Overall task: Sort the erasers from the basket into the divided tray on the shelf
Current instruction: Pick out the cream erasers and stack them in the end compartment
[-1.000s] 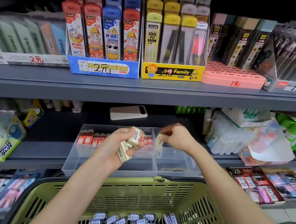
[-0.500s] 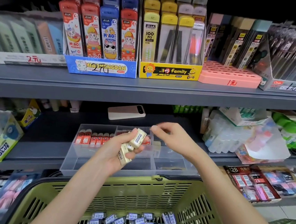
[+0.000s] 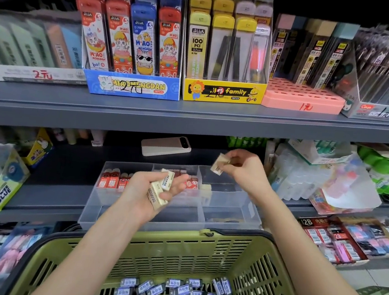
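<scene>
- The green shopping basket fills the bottom of the frame, right under both forearms. A heap of blue-labelled erasers lies on its floor, so by my reckoning most of the sorting is not yet done.
- The clear divided tray sits on the grey shelf at mid-frame, just behind the basket's far rim. Red erasers stand in its back left compartments, and a few cream erasers lie at the left edge of the back right one. The front compartments look bare, though glare makes that hard to judge.
- The left hand hovers over the middle of the tray, palm up, fingers curled round a small stack of cream erasers.
- The right hand was at that stack half a second ago, fingertips on its top piece. It has since drawn away up and to the right, and now hangs above the tray's back right corner.
- It pinches a single cream eraser between thumb and fingertips. The piece hangs tilted below and left of the hand, over the back right compartment and apart from the cream ones already there. I take it another piece has come off the stack and only needs lowering in.
</scene>
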